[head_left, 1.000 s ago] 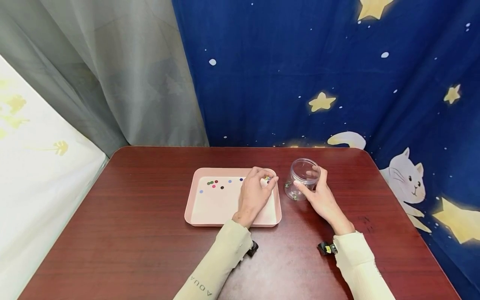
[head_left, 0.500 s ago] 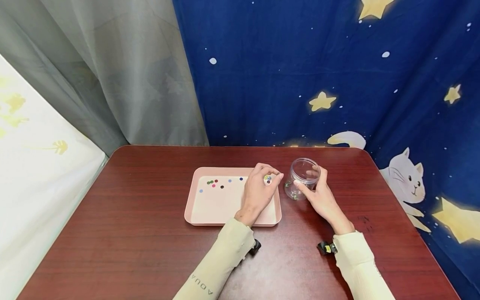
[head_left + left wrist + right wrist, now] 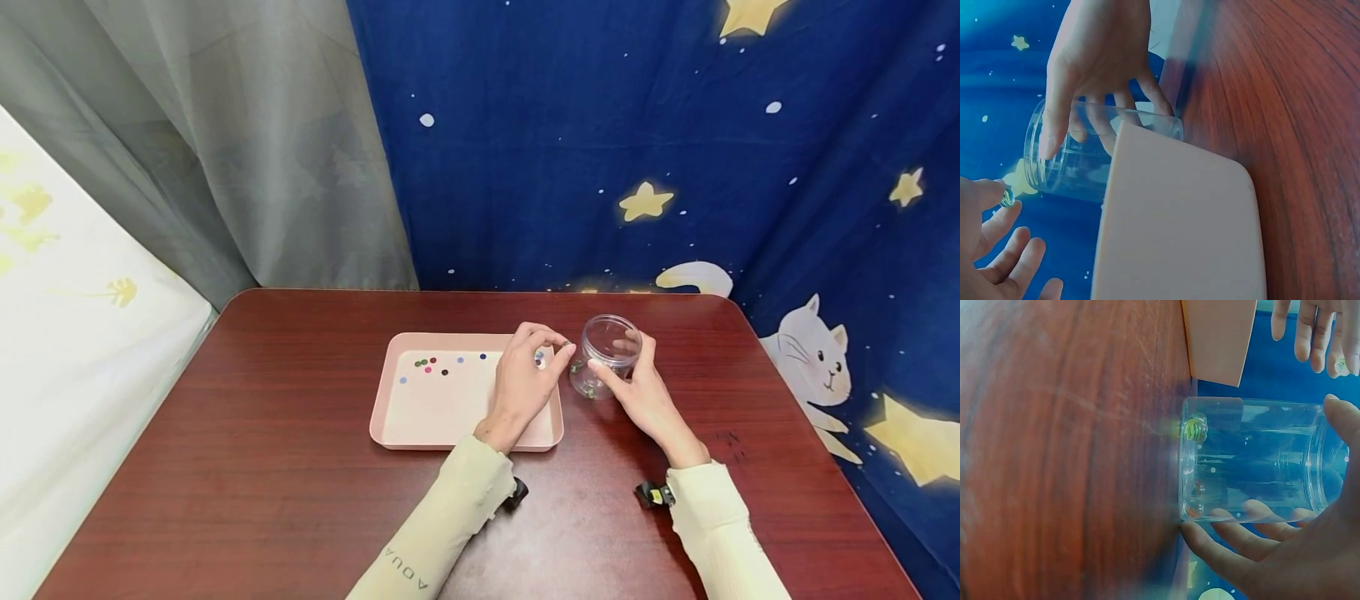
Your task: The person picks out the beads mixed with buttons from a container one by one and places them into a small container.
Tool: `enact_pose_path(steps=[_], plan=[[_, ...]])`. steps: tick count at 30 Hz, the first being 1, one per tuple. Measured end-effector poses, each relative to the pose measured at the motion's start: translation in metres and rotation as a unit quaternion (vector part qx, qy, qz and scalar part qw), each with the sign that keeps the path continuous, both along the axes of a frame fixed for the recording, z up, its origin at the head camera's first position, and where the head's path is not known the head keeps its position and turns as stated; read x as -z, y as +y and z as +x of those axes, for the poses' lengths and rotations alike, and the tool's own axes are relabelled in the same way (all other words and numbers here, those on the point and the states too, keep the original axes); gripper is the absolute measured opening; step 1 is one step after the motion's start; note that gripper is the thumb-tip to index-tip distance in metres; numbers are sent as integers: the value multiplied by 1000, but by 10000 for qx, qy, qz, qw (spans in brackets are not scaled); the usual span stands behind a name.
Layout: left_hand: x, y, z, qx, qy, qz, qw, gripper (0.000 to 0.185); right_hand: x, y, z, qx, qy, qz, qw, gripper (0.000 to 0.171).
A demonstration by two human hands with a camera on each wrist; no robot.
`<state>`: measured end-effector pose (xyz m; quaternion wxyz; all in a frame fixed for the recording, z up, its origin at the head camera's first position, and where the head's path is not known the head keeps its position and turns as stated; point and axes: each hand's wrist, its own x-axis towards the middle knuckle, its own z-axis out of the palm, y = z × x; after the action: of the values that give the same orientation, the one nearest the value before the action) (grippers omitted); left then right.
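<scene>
My left hand (image 3: 521,375) is above the right side of a pink tray (image 3: 380,408), close to the jar's rim. Between its thumb and forefinger it pinches a clear glass marble (image 3: 1007,197) with a greenish swirl. My right hand (image 3: 642,392) grips a clear, lidless jar (image 3: 592,379) that stands upright on the table, thumb on the near side and fingers round the other. At the jar's bottom lie a few marbles, one with a yellow-green swirl (image 3: 1194,429) and another orange-tinted (image 3: 1193,507).
Several small coloured discs, perhaps buttons, such as a pale blue disc (image 3: 402,380), are scattered in the tray's left and back part. Small bluish pieces (image 3: 539,357) show in its back right corner. The brown table (image 3: 262,467) meets a blue curtain (image 3: 525,167) behind.
My left hand has moved right, from over the tray's back right corner towards the jar, with the marble pinched. The right hand and the jar have stayed in place.
</scene>
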<state>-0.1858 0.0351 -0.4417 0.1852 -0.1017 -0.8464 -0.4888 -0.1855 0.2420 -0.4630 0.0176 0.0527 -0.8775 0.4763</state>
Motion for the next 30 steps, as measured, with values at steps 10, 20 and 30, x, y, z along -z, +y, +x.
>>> enact_pose_path(steps=[10,20,30], plan=[[-2,3,1,40,56,31,10000,12,0,0,-1,-13,30,-5,10000,85],[-3,6,0,103,77,120,9998,12,-1,1,-1,-35,34,15,10000,85],[-1,10,-1,37,37,146,9999,13,0,1,-1,-23,39,39,10000,85]])
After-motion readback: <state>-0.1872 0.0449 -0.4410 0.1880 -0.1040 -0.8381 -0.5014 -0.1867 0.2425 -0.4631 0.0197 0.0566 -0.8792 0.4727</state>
